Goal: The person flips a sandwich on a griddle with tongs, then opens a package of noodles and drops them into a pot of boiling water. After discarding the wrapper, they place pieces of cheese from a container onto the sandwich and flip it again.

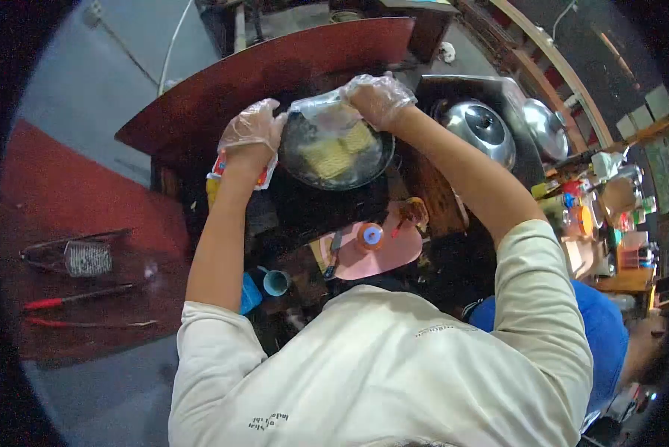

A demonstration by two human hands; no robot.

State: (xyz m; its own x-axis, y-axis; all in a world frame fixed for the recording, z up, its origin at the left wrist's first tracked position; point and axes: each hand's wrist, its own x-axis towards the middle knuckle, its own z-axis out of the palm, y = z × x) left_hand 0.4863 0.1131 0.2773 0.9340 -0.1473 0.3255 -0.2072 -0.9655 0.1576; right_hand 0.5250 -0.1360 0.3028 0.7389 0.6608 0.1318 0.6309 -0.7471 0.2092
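My left hand, in a clear plastic glove, hovers at the left rim of a dark round pan. Its fingers are loosely curled, the thumb apart, and no held thing shows between them. A red and white packet shows beneath that wrist; whether the palm touches it is hidden. Gloved too, my right hand is closed on a clear plastic wrapper over the pan's far side. Two pale yellow blocks of dried noodles, one nearer and one farther, lie in the pan amid cloudy liquid or steam.
A lidded metal pot stands right of the pan. Nearer me lie a pink board, an orange-rimmed container and a knife. A blue cup stands front left. A red panel curves behind; bottles crowd the right.
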